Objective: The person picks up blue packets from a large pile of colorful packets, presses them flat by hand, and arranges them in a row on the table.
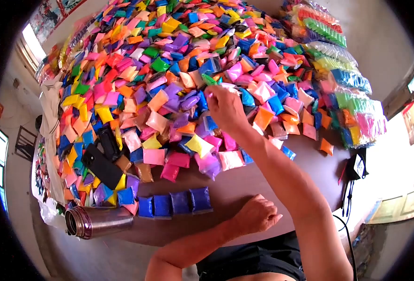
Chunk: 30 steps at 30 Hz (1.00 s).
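A big heap of small, pillow-shaped plastic packets (157, 100) in many colours covers most of the table. My right hand (225, 107) reaches over the middle of the heap, its fingers drawn together among the packets. A green packet (209, 79) lies right at its fingertips; whether they grip it is hidden. Near the table's front edge, my left hand (257, 215) is curled closed with the thumb sticking out, and nothing shows in it. To its left, several dark blue packets (180, 203) lie side by side in a row.
A steel flask (101, 221) lies on its side at the front left. Behind it a black phone (103, 166) rests on the packets. Bundled bags of packets (352, 82) are stacked along the right side. A black-and-white device (357, 166) with cables sits at the right table edge.
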Motion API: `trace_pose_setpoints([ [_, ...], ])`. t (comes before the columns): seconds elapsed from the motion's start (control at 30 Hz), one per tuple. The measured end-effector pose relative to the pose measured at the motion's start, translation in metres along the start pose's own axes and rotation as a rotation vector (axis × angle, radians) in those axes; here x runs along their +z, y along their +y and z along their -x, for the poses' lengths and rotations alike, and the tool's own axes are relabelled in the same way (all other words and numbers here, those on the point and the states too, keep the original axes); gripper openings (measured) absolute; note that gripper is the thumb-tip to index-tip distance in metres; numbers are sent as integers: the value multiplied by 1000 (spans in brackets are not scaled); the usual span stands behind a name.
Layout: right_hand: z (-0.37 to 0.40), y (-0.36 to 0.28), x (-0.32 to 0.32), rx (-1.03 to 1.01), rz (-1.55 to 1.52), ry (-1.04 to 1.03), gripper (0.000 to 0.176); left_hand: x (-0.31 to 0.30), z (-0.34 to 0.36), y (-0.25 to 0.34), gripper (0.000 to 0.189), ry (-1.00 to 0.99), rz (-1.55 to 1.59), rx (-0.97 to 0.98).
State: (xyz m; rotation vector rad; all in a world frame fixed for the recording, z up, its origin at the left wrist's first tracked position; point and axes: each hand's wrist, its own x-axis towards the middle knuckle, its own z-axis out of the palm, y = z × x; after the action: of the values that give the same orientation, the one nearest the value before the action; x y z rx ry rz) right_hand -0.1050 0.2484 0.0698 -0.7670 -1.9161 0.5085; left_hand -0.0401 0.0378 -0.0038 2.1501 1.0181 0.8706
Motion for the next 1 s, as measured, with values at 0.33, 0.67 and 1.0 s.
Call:
trace_pose_setpoints([
  [0.33, -41, 16, 68, 88, 289, -208, 17, 2, -4, -8, 13, 349, 393, 33],
  [0.67, 16, -22, -81, 496, -484, -167, 21, -32, -7, -7, 30, -40, 504, -346],
  [1.0, 162, -1, -182, 771, -571, -178, 19, -26, -5, -21, 52, 91, 884, -420],
])
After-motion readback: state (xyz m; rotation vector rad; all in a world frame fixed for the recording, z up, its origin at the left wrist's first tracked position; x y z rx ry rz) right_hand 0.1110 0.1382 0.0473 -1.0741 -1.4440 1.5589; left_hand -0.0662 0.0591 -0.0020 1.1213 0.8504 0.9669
